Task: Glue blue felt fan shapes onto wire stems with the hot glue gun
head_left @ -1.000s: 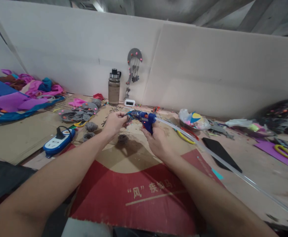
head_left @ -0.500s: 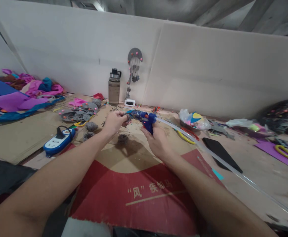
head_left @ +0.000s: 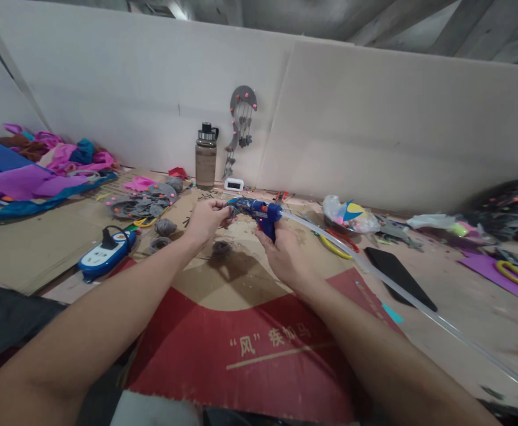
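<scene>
My right hand (head_left: 283, 251) is closed round the handle of a blue glue gun (head_left: 259, 211) whose nozzle points left. A long clear glue stick (head_left: 387, 284) runs from the gun's back toward the lower right. My left hand (head_left: 205, 219) pinches a small grey felt piece (head_left: 228, 217) right at the nozzle tip. Both hands hover above a brown and red cardboard sheet (head_left: 250, 337). A small grey felt roll (head_left: 220, 248) lies on the cardboard below the hands.
A blue and white power strip (head_left: 106, 253) lies at the left, with grey felt scraps (head_left: 143, 206) behind it. A water bottle (head_left: 206, 155) and a grey hanging ornament (head_left: 241, 127) stand by the white wall. Yellow scissors (head_left: 334, 245) and a black sheet (head_left: 396, 275) lie to the right.
</scene>
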Demonstrator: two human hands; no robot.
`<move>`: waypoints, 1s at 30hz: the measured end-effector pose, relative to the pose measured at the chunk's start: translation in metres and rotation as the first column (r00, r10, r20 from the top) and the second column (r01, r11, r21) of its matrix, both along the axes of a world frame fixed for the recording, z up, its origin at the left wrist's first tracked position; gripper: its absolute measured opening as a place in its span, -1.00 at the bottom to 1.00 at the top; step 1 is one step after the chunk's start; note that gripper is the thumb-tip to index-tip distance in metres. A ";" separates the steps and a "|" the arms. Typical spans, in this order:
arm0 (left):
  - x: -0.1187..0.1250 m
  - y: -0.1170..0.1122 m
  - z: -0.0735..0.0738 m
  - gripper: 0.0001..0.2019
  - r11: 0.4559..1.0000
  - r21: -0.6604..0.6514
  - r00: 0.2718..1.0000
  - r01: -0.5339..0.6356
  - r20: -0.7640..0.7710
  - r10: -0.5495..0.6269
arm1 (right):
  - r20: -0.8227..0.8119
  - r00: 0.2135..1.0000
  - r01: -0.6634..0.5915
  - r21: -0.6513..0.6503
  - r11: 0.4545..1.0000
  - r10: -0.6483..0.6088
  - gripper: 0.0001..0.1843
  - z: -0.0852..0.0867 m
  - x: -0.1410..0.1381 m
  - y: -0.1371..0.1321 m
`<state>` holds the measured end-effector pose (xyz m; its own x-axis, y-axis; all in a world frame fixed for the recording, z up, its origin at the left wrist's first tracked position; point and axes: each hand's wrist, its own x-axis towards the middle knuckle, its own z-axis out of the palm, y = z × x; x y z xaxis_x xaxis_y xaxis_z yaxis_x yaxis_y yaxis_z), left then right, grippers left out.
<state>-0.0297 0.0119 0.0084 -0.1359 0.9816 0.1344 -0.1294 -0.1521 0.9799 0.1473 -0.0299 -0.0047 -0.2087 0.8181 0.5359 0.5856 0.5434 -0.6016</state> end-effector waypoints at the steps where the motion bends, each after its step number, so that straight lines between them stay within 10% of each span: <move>1: 0.000 0.000 0.000 -0.93 1.000 0.002 1.000 0.005 -0.009 -0.005 | -0.004 1.000 -0.001 0.001 1.000 0.001 -0.66 0.000 0.000 0.000; 30: -0.001 0.003 -0.004 -0.93 1.000 0.018 0.999 0.010 -0.036 -0.010 | 0.000 1.000 0.024 -0.005 1.000 -0.024 -0.63 0.001 -0.001 0.000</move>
<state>-0.0311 0.0152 0.0045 -0.1210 0.9803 0.1564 -0.0956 -0.1684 0.9811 0.1464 -0.0303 -0.0041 -0.1889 0.8253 0.5321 0.5980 0.5265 -0.6043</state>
